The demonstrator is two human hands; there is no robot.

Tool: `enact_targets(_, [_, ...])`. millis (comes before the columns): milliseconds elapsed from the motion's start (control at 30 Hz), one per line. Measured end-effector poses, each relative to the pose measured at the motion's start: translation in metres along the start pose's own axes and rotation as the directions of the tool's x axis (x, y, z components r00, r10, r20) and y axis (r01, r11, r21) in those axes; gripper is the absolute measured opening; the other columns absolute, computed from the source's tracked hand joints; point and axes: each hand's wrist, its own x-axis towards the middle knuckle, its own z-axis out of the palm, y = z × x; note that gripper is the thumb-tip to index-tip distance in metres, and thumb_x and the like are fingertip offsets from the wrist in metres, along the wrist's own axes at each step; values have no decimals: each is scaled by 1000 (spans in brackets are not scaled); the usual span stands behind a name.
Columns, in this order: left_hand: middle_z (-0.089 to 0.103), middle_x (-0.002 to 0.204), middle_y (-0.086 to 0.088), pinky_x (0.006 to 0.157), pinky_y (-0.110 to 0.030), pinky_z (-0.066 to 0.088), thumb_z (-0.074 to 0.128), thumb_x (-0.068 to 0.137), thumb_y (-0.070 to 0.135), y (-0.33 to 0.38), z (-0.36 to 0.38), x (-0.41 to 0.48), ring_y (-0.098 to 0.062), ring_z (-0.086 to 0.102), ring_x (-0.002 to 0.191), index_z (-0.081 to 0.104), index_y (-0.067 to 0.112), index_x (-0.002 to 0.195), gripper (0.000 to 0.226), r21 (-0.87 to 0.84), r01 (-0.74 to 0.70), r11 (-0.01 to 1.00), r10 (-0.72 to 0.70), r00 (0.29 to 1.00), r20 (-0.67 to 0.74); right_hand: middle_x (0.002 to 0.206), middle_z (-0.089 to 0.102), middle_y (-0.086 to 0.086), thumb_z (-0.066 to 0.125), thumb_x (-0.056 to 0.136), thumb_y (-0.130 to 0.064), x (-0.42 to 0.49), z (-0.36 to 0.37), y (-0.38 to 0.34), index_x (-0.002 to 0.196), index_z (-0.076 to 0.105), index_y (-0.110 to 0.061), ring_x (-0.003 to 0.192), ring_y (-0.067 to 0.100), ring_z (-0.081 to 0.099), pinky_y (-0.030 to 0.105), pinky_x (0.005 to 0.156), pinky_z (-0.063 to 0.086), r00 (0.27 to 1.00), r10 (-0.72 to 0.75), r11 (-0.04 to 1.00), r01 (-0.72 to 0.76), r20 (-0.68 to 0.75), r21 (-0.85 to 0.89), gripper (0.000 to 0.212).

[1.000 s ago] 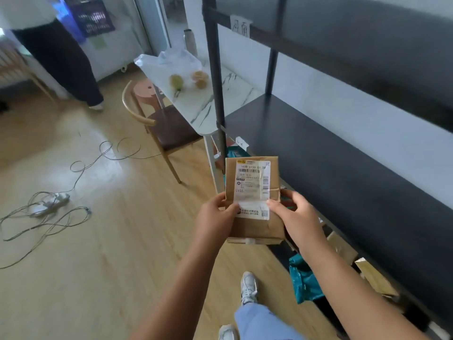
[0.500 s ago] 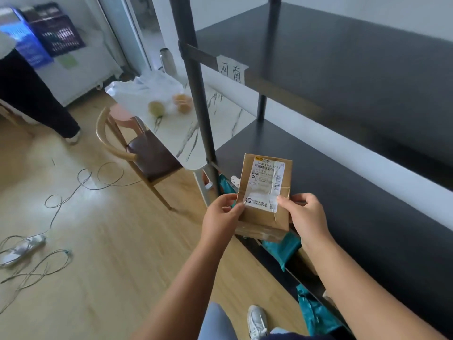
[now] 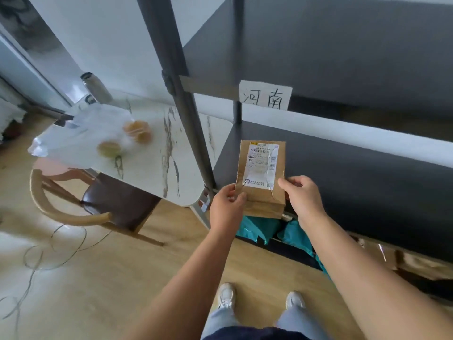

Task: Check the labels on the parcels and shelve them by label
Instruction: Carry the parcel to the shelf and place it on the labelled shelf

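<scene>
Brown kraft-paper parcel (image 3: 261, 179), flat and creased, is held upright in front of the dark shelf (image 3: 343, 173), label side to camera. Left hand (image 3: 226, 204) pinches its lower left corner, right hand (image 3: 302, 196) its lower right edge; both sets of fingers are clamped on the paper. White shipping label (image 3: 262, 165) is wrinkled and glossy, barcode on top, print too small to read. Step looks like label check. Next: match the destination to the handwritten paper sign (image 3: 266, 95) on the upper shelf rail, then lay the parcel on the matching shelf. Teal plastic mailers (image 3: 259, 229) sit below.
</scene>
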Motion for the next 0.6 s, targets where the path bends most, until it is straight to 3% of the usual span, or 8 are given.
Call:
enact_targets(133, [67,116,3,86,-30,53,64,93,29,-7,-5,14,-14,63,106,59,20,130,38,-7,-17,1000,18,999,37,119,64,-2,67,91,-25,-17,5,9,130,58,-17,104,15,60,23,68,44,1000,-13,999,14,16,-33,40])
enact_targets(300, [67,114,3,93,-37,53,64,92,30,-16,-3,13,-13,63,103,61,18,119,30,10,-28,1000,28,999,-46,111,66,-4,67,90,-33,-32,7,28,121,59,-20,99,13,63,32,83,53,1000,-6,994,3,-26,-111,35])
enact_targets(467, [67,106,5,75,-25,51,60,96,29,0,-6,19,-8,62,90,64,19,119,26,15,-54,998,54,998,-40,108,67,-4,64,91,-33,-28,9,18,122,60,-19,98,16,64,33,84,52,999,-31,991,28,-22,-127,34])
enact_targets(600, [69,105,5,61,-21,46,55,97,27,15,-4,31,-8,62,76,65,17,121,28,37,-107,994,106,994,12,107,65,-3,65,90,-28,-21,7,2,118,57,-17,100,17,62,29,75,45,998,-42,993,37,-50,-108,31])
